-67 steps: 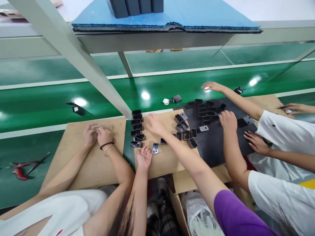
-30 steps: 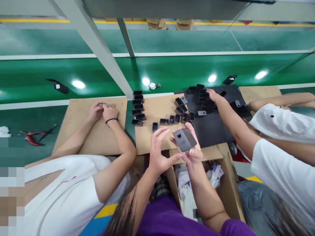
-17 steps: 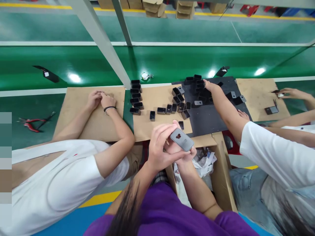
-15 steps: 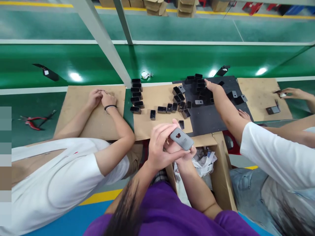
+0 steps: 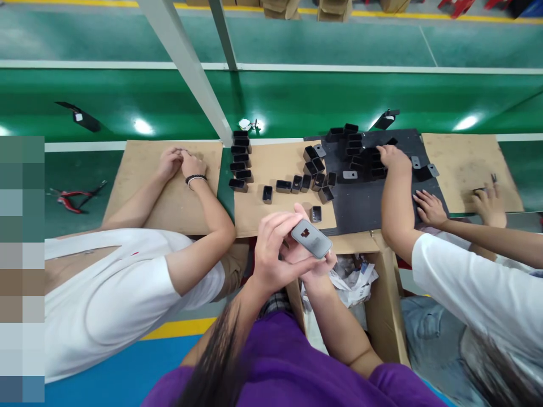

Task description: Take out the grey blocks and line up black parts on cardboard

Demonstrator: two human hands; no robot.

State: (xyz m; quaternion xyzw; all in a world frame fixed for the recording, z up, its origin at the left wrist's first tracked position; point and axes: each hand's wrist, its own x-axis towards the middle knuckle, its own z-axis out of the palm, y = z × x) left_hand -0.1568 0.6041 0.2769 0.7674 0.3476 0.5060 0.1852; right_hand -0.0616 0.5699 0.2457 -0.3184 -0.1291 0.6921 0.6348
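A grey rounded rectangular piece [image 5: 313, 239] with a dark cutout is held up in front of me, over the table's near edge. My left hand [image 5: 271, 249] grips it from the left, thumb along its lower edge and fingers over the top. My right hand [image 5: 318, 268] is beneath and behind it, partly hidden by the piece, its fingers curled against it. Just beyond my hands stands a small open black case [image 5: 316, 213]. Further off, a black case [image 5: 267, 194] stands alone, and several more form a row on the brown board [image 5: 271, 217].
A column of black cases [image 5: 241, 164] lines the board's left side. On the black mat [image 5: 360, 203] at the right, a person's hand [image 5: 394, 156] touches more cases. Another person's clasped hands [image 5: 182, 163] rest at the left. Below the table is a carton [image 5: 384, 316] holding wrappings.
The view has shifted slightly. At the right, a person's hand has moved right over the dark cases, and the far-right hand has moved nearer the table's front. My hands keep their hold.
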